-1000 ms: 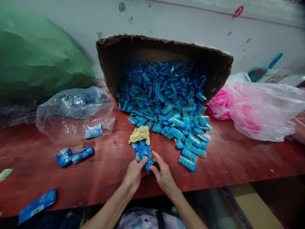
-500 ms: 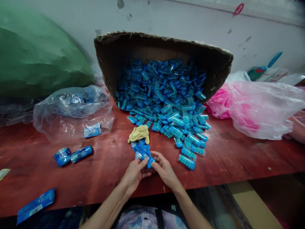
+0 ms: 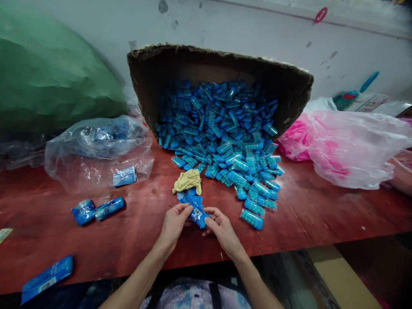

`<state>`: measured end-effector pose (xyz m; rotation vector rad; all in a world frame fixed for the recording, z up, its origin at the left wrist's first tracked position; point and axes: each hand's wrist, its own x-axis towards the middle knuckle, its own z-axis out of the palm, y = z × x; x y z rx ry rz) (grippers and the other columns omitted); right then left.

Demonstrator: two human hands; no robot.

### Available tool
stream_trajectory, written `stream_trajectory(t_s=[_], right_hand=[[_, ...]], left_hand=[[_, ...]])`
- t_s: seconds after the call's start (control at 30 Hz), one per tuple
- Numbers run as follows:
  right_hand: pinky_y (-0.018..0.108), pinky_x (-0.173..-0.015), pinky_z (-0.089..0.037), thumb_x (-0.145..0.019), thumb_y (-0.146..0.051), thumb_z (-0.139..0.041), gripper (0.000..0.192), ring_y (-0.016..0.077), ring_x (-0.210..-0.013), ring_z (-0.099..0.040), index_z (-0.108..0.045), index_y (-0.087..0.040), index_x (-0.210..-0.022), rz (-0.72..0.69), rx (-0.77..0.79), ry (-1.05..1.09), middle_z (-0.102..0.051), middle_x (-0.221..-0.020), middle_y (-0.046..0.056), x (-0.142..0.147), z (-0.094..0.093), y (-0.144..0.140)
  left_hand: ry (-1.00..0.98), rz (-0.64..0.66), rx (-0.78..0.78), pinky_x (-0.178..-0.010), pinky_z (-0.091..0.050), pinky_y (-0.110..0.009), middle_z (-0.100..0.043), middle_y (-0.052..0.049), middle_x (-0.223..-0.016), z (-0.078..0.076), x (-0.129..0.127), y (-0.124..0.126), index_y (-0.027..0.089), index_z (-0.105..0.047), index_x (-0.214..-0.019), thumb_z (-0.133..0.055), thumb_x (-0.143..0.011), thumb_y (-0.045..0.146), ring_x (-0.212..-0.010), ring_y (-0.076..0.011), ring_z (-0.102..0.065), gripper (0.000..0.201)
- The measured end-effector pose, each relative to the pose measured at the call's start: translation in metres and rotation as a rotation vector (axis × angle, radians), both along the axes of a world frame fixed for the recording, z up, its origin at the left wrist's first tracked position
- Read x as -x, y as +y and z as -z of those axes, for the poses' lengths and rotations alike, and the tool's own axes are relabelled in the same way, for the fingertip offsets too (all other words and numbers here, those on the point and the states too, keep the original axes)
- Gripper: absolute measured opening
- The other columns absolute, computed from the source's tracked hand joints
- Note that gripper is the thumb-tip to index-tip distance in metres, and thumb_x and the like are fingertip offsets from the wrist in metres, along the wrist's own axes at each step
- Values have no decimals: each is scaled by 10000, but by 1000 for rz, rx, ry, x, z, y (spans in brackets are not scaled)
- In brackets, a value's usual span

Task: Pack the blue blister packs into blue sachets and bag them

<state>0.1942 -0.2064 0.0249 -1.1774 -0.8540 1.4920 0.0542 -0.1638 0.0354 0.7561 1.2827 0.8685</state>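
hands meet over the red surface (image 3: 96, 257): my left hand (image 3: 174, 223) and right hand (image 3: 222, 229) each have a closed grip on one small blue packet (image 3: 198, 214), pinched between thumb and fingertips just in front of the yellow cloth (image 3: 188, 180). i judge it light, its clear wrap slick and crinkly, the capsules inside hard. best held by its two ends. cardboard box (image 3: 161, 68) spills more behind.

Small blue packet (image 3: 197, 214) with white label patch, tilted, held between fingertips of left hand (image 3: 173, 223) and right hand (image 3: 222, 228) just above red surface (image 3: 144, 231). More blue packets (image 3: 189, 199) lay just behind, under crumpled yellow cloth (image 3: 188, 180).
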Motion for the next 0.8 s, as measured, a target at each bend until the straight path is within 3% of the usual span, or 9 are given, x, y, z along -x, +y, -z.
stream_trajectory(t_s=[0.1,0.2,0.33,0.4,0.47,0.57,0.67,0.8], right_hand=[[230,-495,-484,-730,-324,-592,331,72,-503,-472,-523,-178,-1020,-8,-5,4,-560,-712,-21,4,-2,-3],[226,-521,-473,-756,-287,-566,323,84,-549,-500,-507,-187,-1057,-40,-45,-46,-574,-757,-7,10,-1,-6],[223,-584,-465,-778,-249,-543,327,120,-695,-544,-515,-210,-1101,-44,-145,-195,-590,-852,22,13,2,-8],[223,-573,-465,-787,-249,-531,332,121,-679,-545,-511,-212,-1116,-39,-153,-246,-591,-846,24,12,3,-7],[228,-570,-468,-800,-248,-510,331,123,-668,-550,-498,-210,-1129,-38,-153,-271,-595,-860,27,10,2,-5],[251,-645,-473,-805,-229,-506,330,144,-753,-564,-495,-206,-1133,-35,-193,-322,-601,-908,35,7,0,-5],[269,-693,-468,-803,-216,-515,345,150,-768,-566,-492,-214,-1146,-67,-220,-354,-604,-889,28,8,-4,-8],[284,-734,-464,-802,-208,-518,357,155,-791,-569,-489,-225,-1158,-70,-249,-349,-596,-912,32,10,-6,-11]], left_hand=[[101,12,-134,-506,-416,-216,-589,17,-533,5,3,6,148,-612,-624,-638,-638,322,-485,-109,-518,176],[258,-25,-268,-453,-354,-204,-514,38,-431,5,4,7,177,-564,-526,-589,-682,280,-426,-101,-455,188],[284,-78,-293,-421,-305,-205,-464,45,-369,5,6,7,189,-530,-486,-582,-692,266,-380,-96,-406,226],[268,-83,-289,-422,-317,-202,-468,45,-372,6,6,7,186,-523,-505,-586,-694,299,-379,-95,-416,229],[215,-57,-229,-410,-340,-201,-491,49,-403,6,7,8,183,-536,-606,-599,-682,364,-383,-105,-455,207],[83,54,-47,-374,-360,-199,-522,57,-476,2,9,6,182,-509,-774,-619,-639,465,-395,-115,-504,332],[-3,165,67,-400,-396,-198,-543,43,-507,-4,9,3,170,-491,-742,-642,-619,469,-428,-105,-525,356],[-146,179,169,-478,-450,-231,-629,-7,-629,-10,10,0,161,-523,-782,-655,-636,412,-508,-116,-570,319]])
